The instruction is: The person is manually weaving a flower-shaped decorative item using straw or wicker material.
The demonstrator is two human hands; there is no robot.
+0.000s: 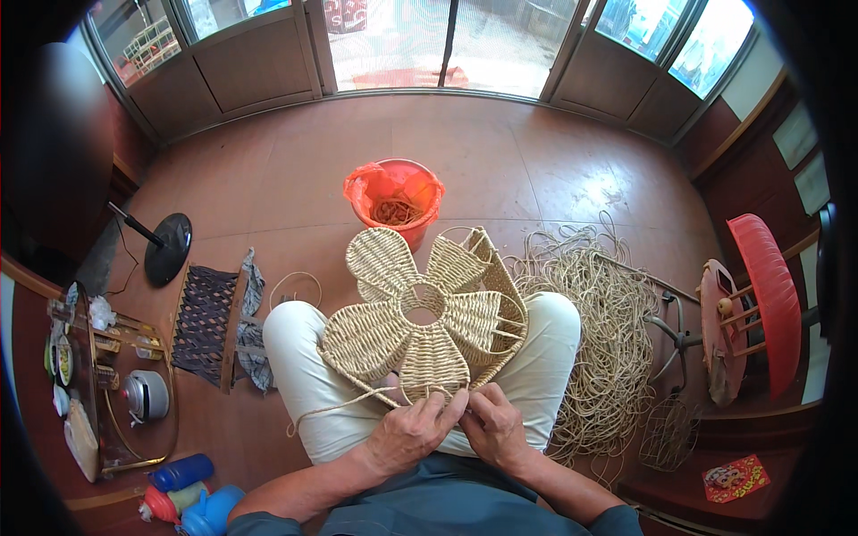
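Note:
A straw-coloured woven piece rests across my thighs. It has several petals around a round centre hole, set in an angular frame with a woven side wall at the right. My left hand is closed at the near petal's edge, its fingers pinching the woven cord there. Beside it, my right hand is also closed, its fingertips on the same near edge of the frame. The exact strand between the fingertips is partly hidden. A loose cord end trails left over my left thigh.
Ahead stands a red bucket with an orange bag and scraps inside. A large heap of cord lies at the right, near a red plastic chair. At the left are a dark woven stool, a glass table and several bottles.

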